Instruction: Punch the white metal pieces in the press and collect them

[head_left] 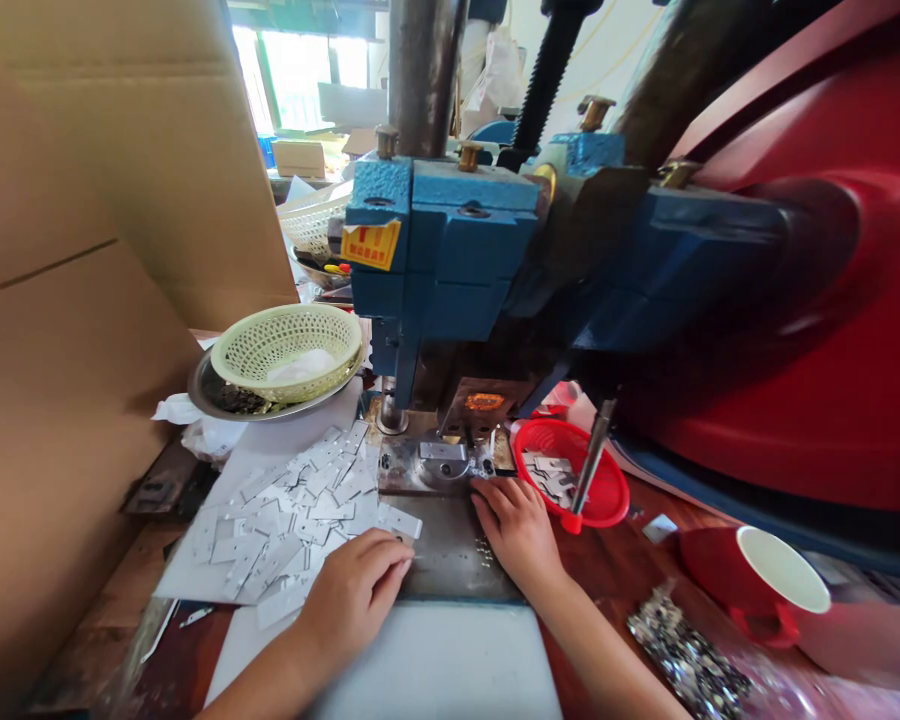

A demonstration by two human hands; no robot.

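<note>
My left hand (360, 585) is closed, with its fingers on a flat metal plate (400, 520) beside the heap of similar plates (300, 510). My right hand (515, 528) rests at the right front edge of the die (444, 465), its fingers bent downward; whatever its fingertips hold is too small to tell. One metal plate (442, 451) lies on the die, under the blue press (450, 250). Several tiny parts (484, 551) lie on the steel bed (450, 560) between the hands.
Cardboard (120, 150) stands at the left. A green basket (289, 350) sits on a metal bowl (199, 385). To the right are a red basket (615, 495) holding plates, a red mug (712, 570), bagged small parts (686, 655) and a large red wheel (817, 400).
</note>
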